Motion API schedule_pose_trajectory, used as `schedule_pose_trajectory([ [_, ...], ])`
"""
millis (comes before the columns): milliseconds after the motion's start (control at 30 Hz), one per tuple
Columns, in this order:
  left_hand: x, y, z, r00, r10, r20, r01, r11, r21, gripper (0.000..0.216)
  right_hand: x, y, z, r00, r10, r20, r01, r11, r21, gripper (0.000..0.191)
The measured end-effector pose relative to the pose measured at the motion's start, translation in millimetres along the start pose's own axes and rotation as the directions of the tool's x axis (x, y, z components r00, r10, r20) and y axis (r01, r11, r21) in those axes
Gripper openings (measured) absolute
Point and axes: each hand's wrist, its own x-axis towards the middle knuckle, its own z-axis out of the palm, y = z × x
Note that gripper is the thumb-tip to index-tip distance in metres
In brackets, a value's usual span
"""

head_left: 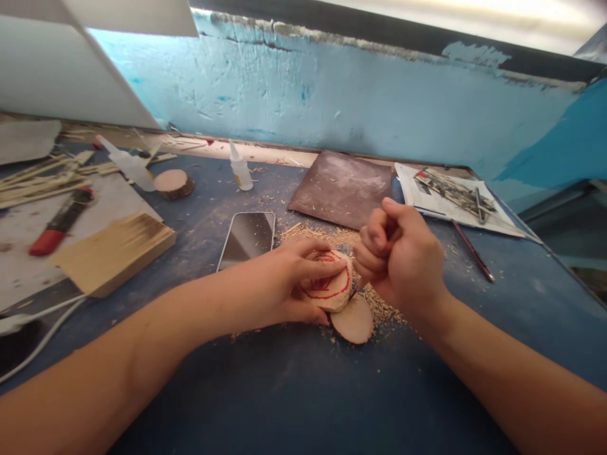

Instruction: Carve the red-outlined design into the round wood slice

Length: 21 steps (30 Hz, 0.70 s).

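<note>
My left hand (301, 278) grips a pale round wood slice (339, 294) marked with red lines, its fingers over the top and its thumb at the near edge. Just below and to the right, a thinner wood disc (353, 319) lies partly under that slice. My right hand (401, 256) is raised beside the slice, to its right, with the fingers curled into a fist. What the fist holds, if anything, is hidden by the fingers. Wood shavings (386, 309) are scattered around both pieces.
Behind my left hand lies a phone (249, 237). Brown sandpaper (344, 189), a glue bottle (241, 170) and another wood slice (174, 183) sit farther back. A wood block (116, 253) and a red-black tool (61, 221) are left; a pen (474, 253) and carving tools (455, 193) are right.
</note>
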Motion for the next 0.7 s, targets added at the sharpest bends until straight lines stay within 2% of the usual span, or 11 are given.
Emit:
schedule_pose_trajectory([
  [67, -2.4, -2.2, 3.0, 1.000, -0.006, -0.023, 0.006, 1.000, 0.014, 0.074, -3.0, -4.4, -5.4, 1.000, -0.022, -0.003, 0.022, 0.998, 0.055, 0.056],
  [233, -5.6, -2.7, 7.3, 0.998, 0.005, -0.062, -0.003, 1.000, 0.029, 0.073, -21.2, -12.9, -3.6, 0.970, -0.177, 0.164, 0.184, 0.982, -0.030, 0.070],
  [467, -3.4, 0.7, 2.5, 1.000, -0.003, -0.014, 0.003, 0.999, 0.046, 0.071, -31.9, -6.0, 8.7, 0.956, -0.290, 0.054, 0.292, 0.955, -0.053, 0.068],
  [700, 1.8, 4.8, -3.1, 0.999, 0.007, 0.033, -0.009, 0.998, 0.057, 0.052, -25.0, 3.6, 14.0, 0.961, -0.276, 0.017, 0.273, 0.937, -0.218, 0.067],
])
